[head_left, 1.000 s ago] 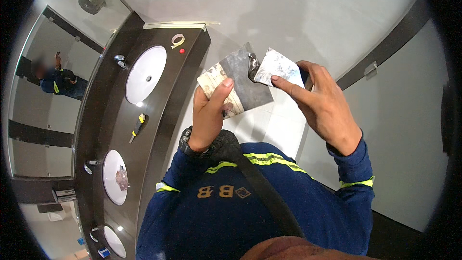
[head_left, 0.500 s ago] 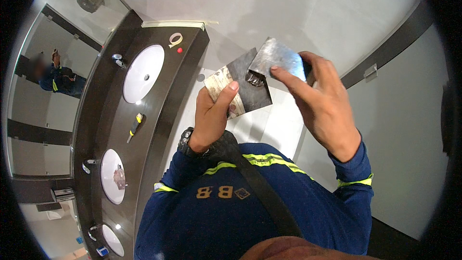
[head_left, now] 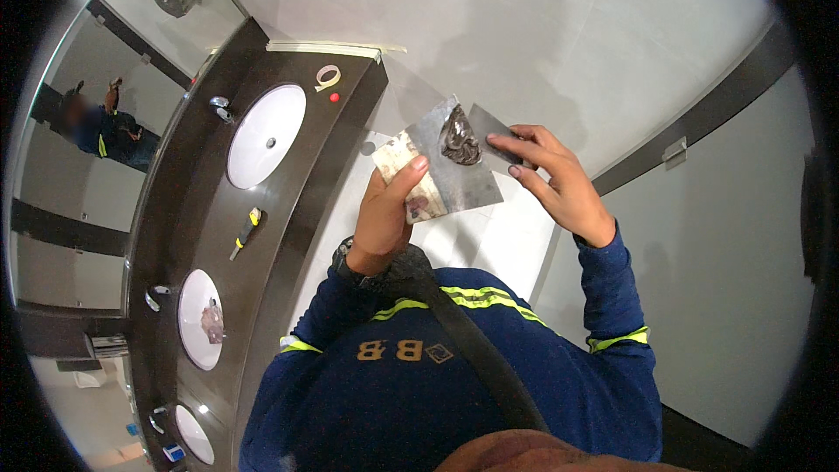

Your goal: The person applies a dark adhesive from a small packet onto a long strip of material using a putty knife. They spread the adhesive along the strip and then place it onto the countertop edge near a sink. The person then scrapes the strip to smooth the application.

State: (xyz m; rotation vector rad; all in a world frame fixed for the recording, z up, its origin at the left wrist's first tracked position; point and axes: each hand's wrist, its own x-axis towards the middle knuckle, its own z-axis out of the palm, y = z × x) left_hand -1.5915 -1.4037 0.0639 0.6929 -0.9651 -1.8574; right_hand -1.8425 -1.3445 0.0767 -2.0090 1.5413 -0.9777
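My left hand (head_left: pixel 384 212) grips a flat metal spreader (head_left: pixel 472 188) by its whitish, stained back strip, with the thumb pressed on top. A glossy dark lump of paste (head_left: pixel 460 138) sits on the grey blade near its far edge. My right hand (head_left: pixel 559 177) pinches a second, plain metal spreader (head_left: pixel 495 135), fingers along its face. That blade is tilted and stands just right of the paste; whether its edge touches the other blade I cannot tell.
To the left runs a dark counter (head_left: pixel 278 210) with white basins (head_left: pixel 262 135). On it lie a yellow-black hand tool (head_left: pixel 247 229), a tape roll (head_left: pixel 328 78) and a small red ball (head_left: pixel 335 98). A crumpled item (head_left: pixel 212 322) rests in the middle basin. A grey panel (head_left: pixel 699 253) stands at right.
The right spreader has dropped from above the left one to its right side and turned more edge-on. The dark paste, mostly covered before, now shows fully.
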